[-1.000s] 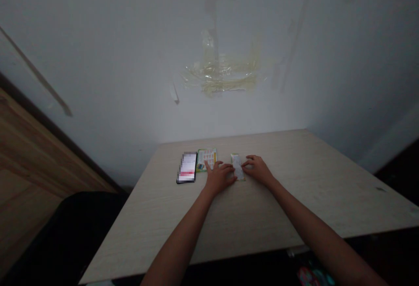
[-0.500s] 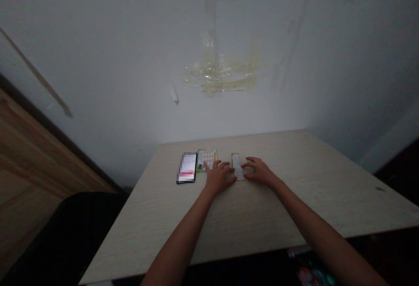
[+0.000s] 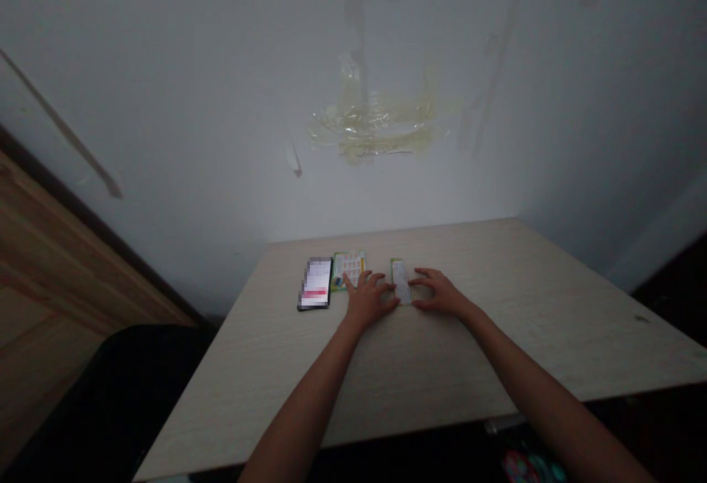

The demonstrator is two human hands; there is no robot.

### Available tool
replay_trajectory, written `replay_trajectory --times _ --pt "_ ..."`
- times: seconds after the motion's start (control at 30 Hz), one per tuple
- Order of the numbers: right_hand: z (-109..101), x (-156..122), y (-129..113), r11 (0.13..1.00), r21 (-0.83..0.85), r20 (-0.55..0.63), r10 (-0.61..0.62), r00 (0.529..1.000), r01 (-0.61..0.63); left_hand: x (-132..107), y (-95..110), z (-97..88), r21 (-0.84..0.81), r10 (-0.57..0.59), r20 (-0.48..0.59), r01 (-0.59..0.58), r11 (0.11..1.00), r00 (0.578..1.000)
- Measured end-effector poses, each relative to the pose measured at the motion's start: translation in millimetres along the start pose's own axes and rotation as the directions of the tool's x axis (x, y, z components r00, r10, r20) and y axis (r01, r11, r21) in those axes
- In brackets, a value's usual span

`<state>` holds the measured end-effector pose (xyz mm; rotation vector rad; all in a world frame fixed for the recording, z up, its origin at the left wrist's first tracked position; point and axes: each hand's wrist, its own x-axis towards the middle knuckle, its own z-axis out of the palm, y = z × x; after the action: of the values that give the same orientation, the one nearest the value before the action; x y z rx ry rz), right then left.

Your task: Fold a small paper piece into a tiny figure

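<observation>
A narrow pale printed paper strip with a greenish edge lies on the table between my two hands. My left hand rests at its left side, fingers spread, with fingertips touching that long edge. At the left, its outer fingers lie by a green-edged printed card, partly over the card's lower right. From the right side, my right hand reaches in with curved, parted fingers; its fingertips are close to the strip's right edge. Neither hand grips anything.
A smartphone with a lit, blurred screen lies left of the card. The pale wooden table meets a white wall carrying yellowed tape. A dark chair stands at the table's left, and colourful items show below the front edge.
My right hand has eased slightly to the right, its fingertips a little farther from the strip's middle. My left hand, the card and the phone look the same.
</observation>
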<state>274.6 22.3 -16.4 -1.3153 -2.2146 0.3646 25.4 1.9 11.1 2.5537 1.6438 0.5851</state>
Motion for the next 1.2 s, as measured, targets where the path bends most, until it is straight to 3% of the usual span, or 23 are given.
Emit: replay_trajectory --times 0.23,0.5,1.2 --pt "2.4 0.1 1.8 0.998 0.060 -0.075 0.001 0.997 0.004 -0.1 1.5 -0.6 0.022 -0.012 -0.003 0.012 1.000 1.000" --pt "10.7 10.6 4.5 0.999 -0.011 -0.160 0.045 0.986 -0.047 1.3 0.6 1.1 0.013 -0.027 0.019 0.027 1.000 0.999" --pt "9.9 30.2 12.0 0.986 -0.121 -0.149 0.094 0.984 -0.113 4.0 -3.9 1.7 -0.038 -0.001 0.050 0.003 0.999 0.999"
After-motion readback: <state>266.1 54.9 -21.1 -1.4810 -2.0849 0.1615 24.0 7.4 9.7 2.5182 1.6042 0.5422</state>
